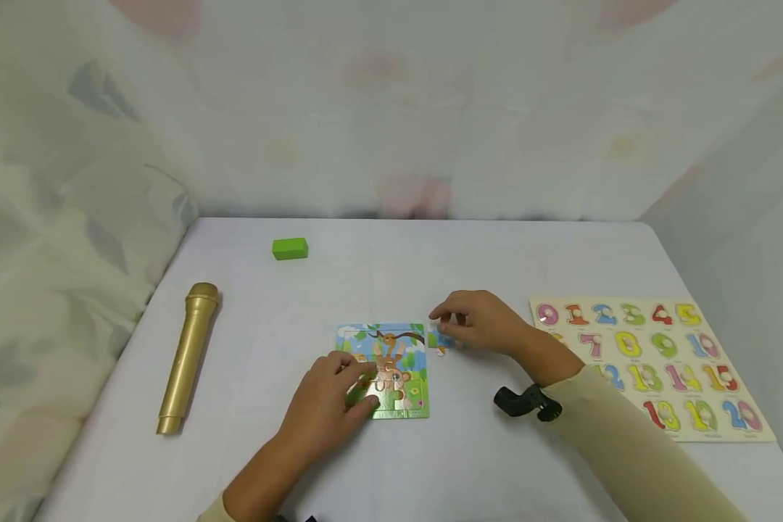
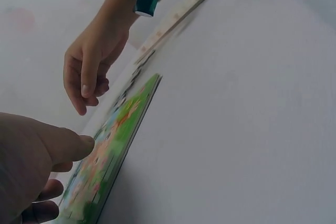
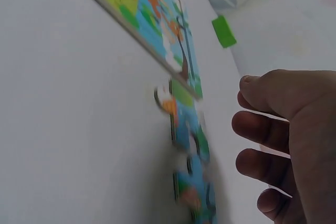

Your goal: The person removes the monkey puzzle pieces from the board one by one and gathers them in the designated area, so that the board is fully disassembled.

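A square jigsaw puzzle (image 1: pixel 417 388) with a picture of cartoon animals lies on the white table. Over its left side is my left hand (image 1: pixel 326 402), fingers loosely bent and nothing visible in them; whether the fingertips touch the puzzle I cannot tell. Just right of the puzzle lie a few loose jigsaw pieces (image 3: pixel 184 121), mostly blue and green. My right hand (image 1: pixel 479 322) hovers beside and partly over them with loosely curled fingers. In the right wrist view its fingers (image 3: pixel 265 129) are apart from the pieces and hold nothing.
A cream number board (image 1: pixel 649 366) with coloured digits lies at the right, close to the right forearm. On the left lies a gold microphone (image 1: pixel 189 355), and a green block (image 1: pixel 290 249) sits toward the back. Fabric walls (image 1: pixel 378 109) stand behind the table.
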The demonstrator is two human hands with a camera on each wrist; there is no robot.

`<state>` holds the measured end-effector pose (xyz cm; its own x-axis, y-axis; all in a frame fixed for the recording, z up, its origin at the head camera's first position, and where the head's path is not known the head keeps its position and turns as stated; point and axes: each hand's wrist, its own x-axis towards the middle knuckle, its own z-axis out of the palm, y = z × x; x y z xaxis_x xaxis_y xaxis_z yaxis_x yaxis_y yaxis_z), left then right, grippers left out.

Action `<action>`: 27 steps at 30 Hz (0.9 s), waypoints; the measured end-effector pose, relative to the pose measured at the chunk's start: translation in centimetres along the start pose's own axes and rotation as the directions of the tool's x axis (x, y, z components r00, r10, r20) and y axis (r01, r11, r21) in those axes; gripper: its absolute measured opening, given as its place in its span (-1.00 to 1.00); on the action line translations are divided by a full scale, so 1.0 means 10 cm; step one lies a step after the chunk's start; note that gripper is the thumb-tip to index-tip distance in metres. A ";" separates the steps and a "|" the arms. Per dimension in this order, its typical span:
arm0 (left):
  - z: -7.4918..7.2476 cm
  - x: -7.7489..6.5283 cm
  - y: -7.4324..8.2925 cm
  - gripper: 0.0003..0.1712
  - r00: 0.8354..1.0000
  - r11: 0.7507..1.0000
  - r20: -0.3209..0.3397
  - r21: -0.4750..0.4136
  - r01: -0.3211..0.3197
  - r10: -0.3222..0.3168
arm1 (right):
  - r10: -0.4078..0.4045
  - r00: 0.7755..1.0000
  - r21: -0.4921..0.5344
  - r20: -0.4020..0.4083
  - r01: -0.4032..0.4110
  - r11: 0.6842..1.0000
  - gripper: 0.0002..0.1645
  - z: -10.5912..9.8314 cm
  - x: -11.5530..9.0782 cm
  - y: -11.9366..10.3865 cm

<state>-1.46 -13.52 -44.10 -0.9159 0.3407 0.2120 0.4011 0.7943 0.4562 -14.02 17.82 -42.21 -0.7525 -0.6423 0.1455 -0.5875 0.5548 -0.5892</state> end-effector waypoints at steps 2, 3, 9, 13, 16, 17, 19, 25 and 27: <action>-0.04 -0.02 -0.03 -0.42 1.000 1.000 -0.011 0.013 0.022 -0.022 | -0.021 1.000 0.016 0.013 0.021 1.000 -0.76 0.07 0.07 -0.05; -0.05 -0.03 -0.04 -0.40 0.999 0.999 -0.016 0.016 0.033 -0.032 | -0.027 0.999 0.023 0.022 0.026 0.999 -0.76 0.10 0.10 -0.07; -0.13 -0.08 -0.16 -0.32 0.994 0.994 -0.008 0.030 0.107 -0.107 | -0.050 0.995 0.041 0.081 0.047 0.998 -0.75 0.28 0.26 -0.24; -0.16 -0.10 -0.24 -0.24 0.991 0.991 0.005 0.023 0.134 -0.134 | -0.054 0.989 0.005 0.135 0.053 0.999 -0.74 0.38 0.33 -0.39; -0.18 -0.10 -0.29 -0.19 0.990 0.990 0.018 0.015 0.142 -0.142 | -0.061 0.983 -0.020 0.173 0.065 0.998 -0.72 0.47 0.38 -0.51; -0.19 -0.10 -0.30 -0.17 0.989 0.989 0.024 0.012 0.145 -0.145 | -0.062 0.981 -0.023 0.186 0.068 0.997 -0.71 0.49 0.40 -0.55; -0.20 -0.09 -0.32 -0.15 0.989 0.989 0.037 0.006 0.145 -0.145 | -0.074 0.976 -0.021 0.203 0.080 0.997 -0.69 0.54 0.43 -0.61; -0.21 -0.05 -0.41 -0.14 0.989 0.991 0.069 -0.007 0.133 -0.132 | -0.101 0.968 -0.002 0.231 0.104 0.995 -0.60 0.66 0.52 -0.68; -0.21 -0.03 -0.44 -0.14 0.989 0.992 0.083 -0.005 0.126 -0.125 | -0.108 0.967 -0.017 0.232 0.115 0.993 -0.58 0.70 0.54 -0.69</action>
<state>-2.94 -18.23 -44.35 -0.9567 0.2796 0.0810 0.2830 0.8284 0.4833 -11.94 6.75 -42.93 -0.5949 -0.8036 0.0198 -0.6751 0.4861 -0.5549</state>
